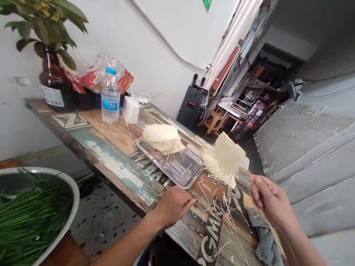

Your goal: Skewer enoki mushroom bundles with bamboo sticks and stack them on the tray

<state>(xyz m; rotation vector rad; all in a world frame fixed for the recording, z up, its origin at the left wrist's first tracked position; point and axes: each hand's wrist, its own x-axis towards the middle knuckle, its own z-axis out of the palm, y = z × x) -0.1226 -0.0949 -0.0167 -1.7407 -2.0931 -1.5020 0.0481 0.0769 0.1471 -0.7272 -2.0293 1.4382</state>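
My left hand (175,205) is over the table's near edge, its fingers curled closed; whether anything is in them I cannot make out. On the right, my right hand (268,200) is raised above the table with thumb and fingers pinched; anything held there is too small to tell. Between and beyond the hands lies a clear plastic tray (189,169) bearing a pale stack (161,136) of thin strands, like enoki mushrooms, with thin wooden sticks poking out. Right of it sits a second pale bundle (226,154) with a fringed lower edge. Loose white strands (228,208) are scattered near my hands.
A grey cloth (265,243) lies at the table's right edge. Farther left stand a water bottle (110,99), white tissues (131,110) and a brown bottle (54,79) holding a leafy plant. A metal basin (74,198) of green chives is at lower left.
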